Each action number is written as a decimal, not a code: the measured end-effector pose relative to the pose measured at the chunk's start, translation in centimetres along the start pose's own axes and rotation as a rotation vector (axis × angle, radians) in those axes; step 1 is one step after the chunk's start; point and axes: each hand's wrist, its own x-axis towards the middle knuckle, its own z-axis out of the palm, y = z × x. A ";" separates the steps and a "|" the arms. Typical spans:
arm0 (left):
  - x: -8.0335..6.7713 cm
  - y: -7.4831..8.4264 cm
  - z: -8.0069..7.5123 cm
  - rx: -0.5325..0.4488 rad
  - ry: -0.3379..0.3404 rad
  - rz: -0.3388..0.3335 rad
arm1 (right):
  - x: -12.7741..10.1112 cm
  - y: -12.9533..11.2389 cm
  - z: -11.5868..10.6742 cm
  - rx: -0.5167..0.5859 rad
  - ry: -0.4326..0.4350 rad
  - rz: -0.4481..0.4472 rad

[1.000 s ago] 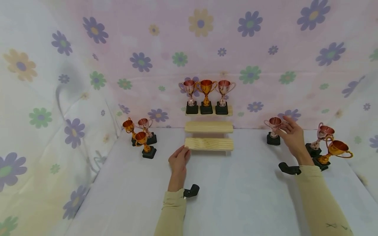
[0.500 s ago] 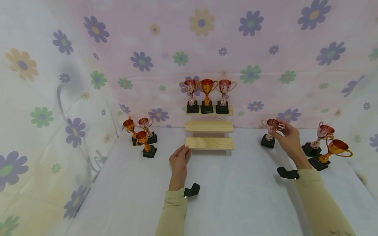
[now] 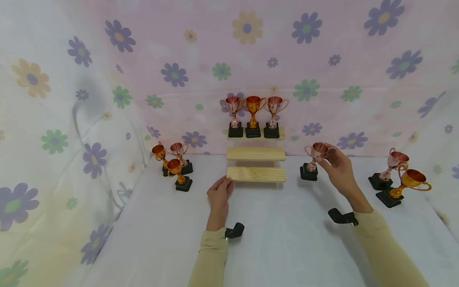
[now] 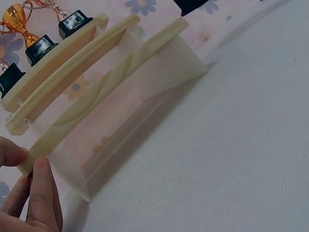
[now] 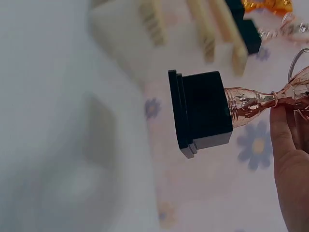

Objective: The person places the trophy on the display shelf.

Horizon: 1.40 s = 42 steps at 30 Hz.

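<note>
My right hand [image 3: 338, 167] grips a rose-gold trophy cup [image 3: 318, 151] by its cup and stem, to the right of a small three-step wooden shelf [image 3: 256, 173]. In the right wrist view the trophy's black square base [image 5: 203, 108] hangs above the white surface, its shadow apart from it. My left hand [image 3: 219, 195] pinches the front left corner of the lowest step, thumb on top and fingers beneath, as the left wrist view shows. On the top step stand two rose-gold trophies with a gold trophy [image 3: 253, 113] between them. The middle and lowest steps are bare.
At the left, a rose-gold trophy [image 3: 178, 151] and two gold ones stand in a cluster. At the right are another rose-gold trophy [image 3: 396, 159] and a gold trophy [image 3: 412, 179]. Flowered cloth [image 3: 201, 48] hangs behind and at both sides of the white tabletop [image 3: 272, 239].
My right hand has lifted the rose-gold trophy and carried it left, towards the shelf. My left hand keeps its hold on the step's corner.
</note>
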 end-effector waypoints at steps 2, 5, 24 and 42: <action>0.0 0.1 0.0 0.004 -0.005 0.001 | 0.5 -1.1 0.8 0.019 -0.007 -0.010; 0.2 0.2 0.0 0.012 -0.009 0.000 | 1.3 -2.4 2.2 0.042 -0.022 -0.013; 0.2 0.6 -0.1 0.002 -0.006 -0.013 | 7.2 -5.4 11.5 0.247 -0.132 -0.060; 0.3 0.2 -0.2 0.030 -0.017 -0.046 | 11.5 -5.7 18.9 0.239 -0.246 -0.043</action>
